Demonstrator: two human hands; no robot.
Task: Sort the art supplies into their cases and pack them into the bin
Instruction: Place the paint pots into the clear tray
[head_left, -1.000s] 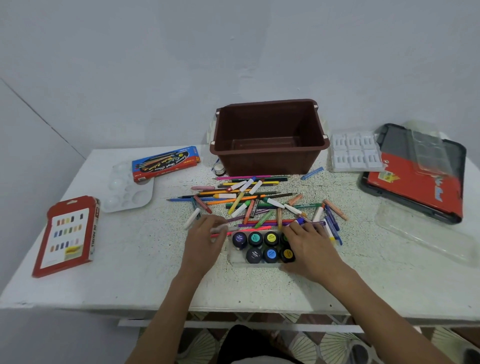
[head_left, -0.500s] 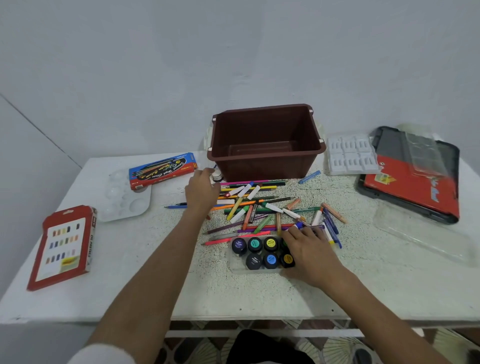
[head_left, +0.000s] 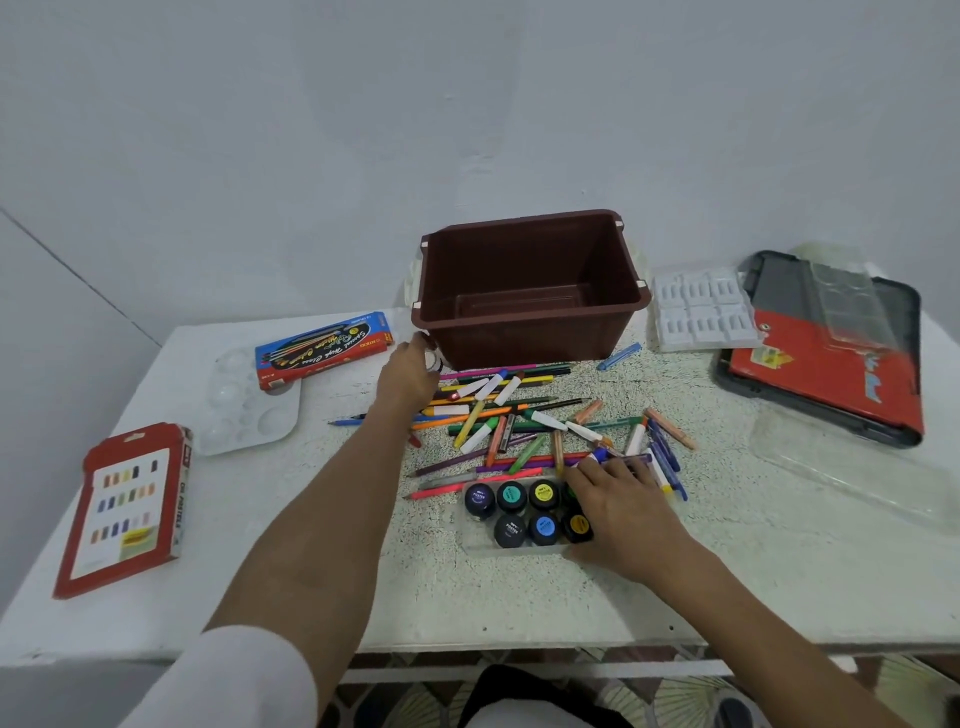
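My left hand (head_left: 408, 374) reaches to the front left corner of the empty brown bin (head_left: 530, 332), its fingers curled round a small white paint jar (head_left: 431, 358) standing there. My right hand (head_left: 618, 499) lies flat on the right end of a clear tray (head_left: 470, 540) holding several dark poster paint jars (head_left: 511, 496). Its fingertips touch the near edge of the loose pile of pencils, crayons and markers (head_left: 519, 421) between the tray and the bin.
At the left lie a blue and red pencil box (head_left: 322, 348), a white palette (head_left: 244, 410) and a red oil pastel box (head_left: 130, 509). At the right are a white moulded insert (head_left: 701, 312), a red and black case (head_left: 831, 353) and a clear lid (head_left: 852, 467).
My left hand left the near edge of the pile and moved up and away to the small jar beside the bin. My right hand stayed on the paint tray.
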